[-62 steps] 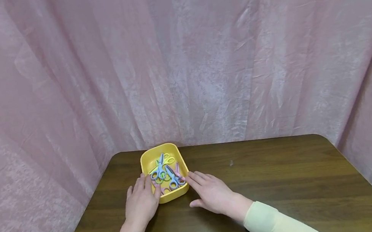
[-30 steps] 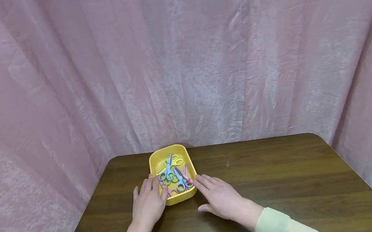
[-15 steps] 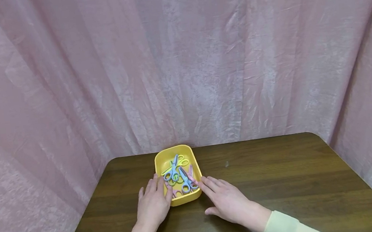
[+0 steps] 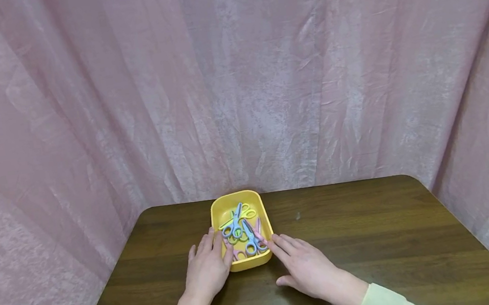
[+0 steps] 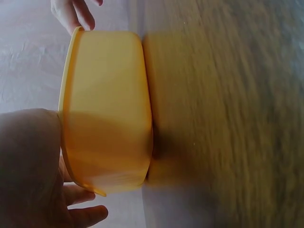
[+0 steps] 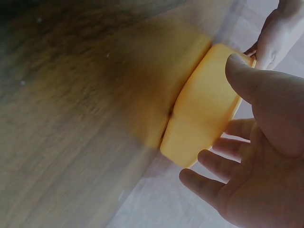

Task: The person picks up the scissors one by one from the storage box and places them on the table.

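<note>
A yellow plastic tub sits on the dark wooden table, holding several small scissors. Blue scissors cross yellow scissors in its far half; other blue scissors and pink scissors lie nearer. Against the tub's left wall and near-left rim is my left hand, its fingers fairly straight and its thumb over the rim. My right hand reaches the right wall with extended fingertips, thumb held away. In the right wrist view its fingers are spread along the tub's side.
The wooden table extends to both sides, with rounded far corners. A pink velvety curtain hangs right behind its far edge. A tiny pale speck shows on the tabletop right of the tub.
The tub with its scissors has slid to the right along the table's far side, both hands moving with it. The head view has shifted slightly.
</note>
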Demonstrator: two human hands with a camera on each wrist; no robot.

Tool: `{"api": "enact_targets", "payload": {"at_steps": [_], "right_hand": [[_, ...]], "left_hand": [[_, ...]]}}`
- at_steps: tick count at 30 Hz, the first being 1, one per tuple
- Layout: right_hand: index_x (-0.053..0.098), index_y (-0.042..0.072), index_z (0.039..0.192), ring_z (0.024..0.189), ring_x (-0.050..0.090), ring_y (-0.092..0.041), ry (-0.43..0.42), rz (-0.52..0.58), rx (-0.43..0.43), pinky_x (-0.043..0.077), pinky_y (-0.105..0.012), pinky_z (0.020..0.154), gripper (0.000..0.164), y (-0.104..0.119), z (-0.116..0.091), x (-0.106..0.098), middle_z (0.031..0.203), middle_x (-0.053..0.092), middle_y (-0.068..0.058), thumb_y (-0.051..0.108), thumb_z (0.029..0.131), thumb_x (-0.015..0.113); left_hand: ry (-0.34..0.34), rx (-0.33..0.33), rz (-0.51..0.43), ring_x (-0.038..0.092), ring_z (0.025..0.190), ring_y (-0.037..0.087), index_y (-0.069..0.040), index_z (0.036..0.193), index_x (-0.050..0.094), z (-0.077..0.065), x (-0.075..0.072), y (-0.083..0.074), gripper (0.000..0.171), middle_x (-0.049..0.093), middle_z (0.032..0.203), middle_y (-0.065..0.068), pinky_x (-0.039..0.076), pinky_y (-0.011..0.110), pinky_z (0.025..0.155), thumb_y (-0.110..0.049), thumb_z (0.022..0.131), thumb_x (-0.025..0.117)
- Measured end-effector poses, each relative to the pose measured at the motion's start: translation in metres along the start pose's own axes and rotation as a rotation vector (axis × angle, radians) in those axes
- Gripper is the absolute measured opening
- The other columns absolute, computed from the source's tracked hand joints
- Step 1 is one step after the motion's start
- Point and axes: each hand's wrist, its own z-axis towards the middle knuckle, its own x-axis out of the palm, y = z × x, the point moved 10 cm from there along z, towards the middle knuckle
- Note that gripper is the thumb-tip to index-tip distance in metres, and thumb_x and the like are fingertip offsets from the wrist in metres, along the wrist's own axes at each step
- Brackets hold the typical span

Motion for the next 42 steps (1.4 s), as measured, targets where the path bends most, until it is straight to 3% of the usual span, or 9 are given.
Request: {"api": "enact_targets", "payload": {"at_steps": [29,42], "right_hand": [[0.053,0.000,0.161,0.139,0.062,-0.039,-0.097,-0.002,0.037,0.053,-0.052,0.112,0.094,-0.011,-0.035,-0.011,0.155,0.060,-0.020,0.038,0.086,0.096],[0.052,-0.003,0.160,0.141,0.060,-0.039,-0.054,-0.002,0.081,0.052,-0.053,0.114,0.092,-0.010,-0.043,-0.010,0.157,0.058,-0.023,0.035,0.088,0.095]], "left_hand": [[-0.045,0.078,0.004,0.060,0.142,0.042,-0.001,0.150,0.066,-0.001,0.001,-0.038,0.051,0.055,0.162,0.023,0.042,0.072,0.115,-0.037,0.114,0.060],[-0.025,0.108,-0.016,0.059,0.143,0.043,-0.001,0.151,0.065,0.000,0.005,-0.048,0.053,0.055,0.162,0.022,0.041,0.073,0.115,-0.039,0.114,0.059]]}}
